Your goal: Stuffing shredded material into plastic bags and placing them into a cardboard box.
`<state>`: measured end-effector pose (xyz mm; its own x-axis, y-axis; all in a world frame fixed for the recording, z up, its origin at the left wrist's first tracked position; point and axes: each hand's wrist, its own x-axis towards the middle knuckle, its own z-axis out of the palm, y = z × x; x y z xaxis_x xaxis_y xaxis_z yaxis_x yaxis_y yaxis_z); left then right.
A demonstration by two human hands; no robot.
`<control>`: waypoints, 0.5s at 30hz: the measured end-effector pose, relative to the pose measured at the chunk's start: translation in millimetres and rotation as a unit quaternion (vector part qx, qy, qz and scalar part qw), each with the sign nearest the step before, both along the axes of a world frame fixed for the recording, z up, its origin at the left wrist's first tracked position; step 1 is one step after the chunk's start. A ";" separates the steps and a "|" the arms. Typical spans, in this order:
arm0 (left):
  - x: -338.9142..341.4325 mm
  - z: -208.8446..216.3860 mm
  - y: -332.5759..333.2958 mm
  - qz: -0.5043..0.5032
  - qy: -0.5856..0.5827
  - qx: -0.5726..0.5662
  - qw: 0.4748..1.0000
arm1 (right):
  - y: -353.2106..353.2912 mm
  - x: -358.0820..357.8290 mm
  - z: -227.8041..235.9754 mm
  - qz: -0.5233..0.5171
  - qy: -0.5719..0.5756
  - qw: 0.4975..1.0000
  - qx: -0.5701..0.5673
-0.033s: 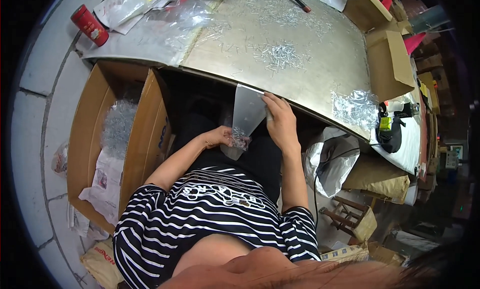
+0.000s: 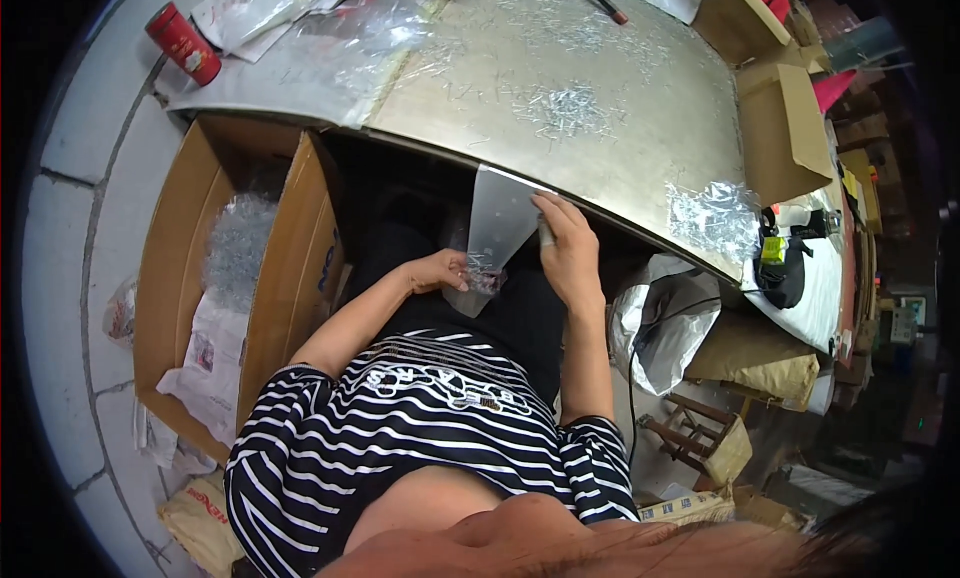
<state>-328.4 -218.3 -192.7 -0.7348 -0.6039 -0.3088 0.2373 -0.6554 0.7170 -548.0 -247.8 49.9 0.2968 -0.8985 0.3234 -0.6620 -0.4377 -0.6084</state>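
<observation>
At the table's front edge, my right hand (image 2: 572, 250) grips the right side of a translucent white plastic sheet (image 2: 503, 210), bent like a chute and narrowing downward. My left hand (image 2: 438, 271) is closed on a small clear plastic bag (image 2: 470, 301) at the sheet's lower end, above my lap. Thin silvery metal pins (image 2: 486, 262) lie at the narrow end, by the bag's mouth. Whether the sheet's tip is inside the bag, I cannot tell. A loose pile of similar pins (image 2: 568, 111) lies on the metal tabletop (image 2: 640, 168) beyond the sheet.
Left of my legs stands an open cardboard box (image 2: 285, 233) holding filled clear bags (image 2: 238, 243). A red can (image 2: 184, 46) and plastic wrapping (image 2: 350, 48) lie at the table's far left. Another pin heap (image 2: 712, 218) sits at its right corner, near a black device (image 2: 782, 275).
</observation>
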 end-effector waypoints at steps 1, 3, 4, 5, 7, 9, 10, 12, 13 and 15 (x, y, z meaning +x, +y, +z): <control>-1.7 8.4 1.4 0.006 -0.002 0.006 1.000 | 7.3 -3.6 -2.1 -0.010 -0.044 0.999 0.006; -11.8 47.4 2.2 0.010 0.087 0.021 0.996 | 22.3 -7.4 -3.3 -0.013 -0.081 0.995 0.051; -16.6 60.5 2.6 0.015 0.083 0.022 0.996 | 28.7 -7.8 -10.5 -0.009 -0.091 0.993 0.069; -23.4 72.4 4.5 0.028 0.057 0.001 0.998 | 33.2 -5.4 -23.4 -0.004 -0.095 0.993 0.070; -19.5 70.7 9.0 0.046 0.029 -0.020 0.998 | 40.8 1.2 -49.7 -0.009 -0.107 0.988 0.106; -14.7 52.5 9.5 0.058 -0.069 -0.005 0.996 | 48.2 13.0 -64.0 0.071 -0.036 0.993 0.082; -15.6 55.7 10.4 0.054 -0.069 -0.003 0.996 | 51.8 14.3 -65.3 0.120 0.002 0.982 0.148; -17.8 61.6 12.7 0.083 -0.065 -0.057 0.993 | 50.2 10.5 -62.0 0.178 0.099 0.945 0.256; -18.0 64.5 14.0 0.080 -0.066 -0.056 0.993 | 49.1 11.6 -56.4 0.176 0.097 0.945 0.257; -20.0 67.9 16.9 0.101 -0.069 -0.036 0.992 | 49.6 13.5 -48.6 0.058 -0.034 0.978 0.198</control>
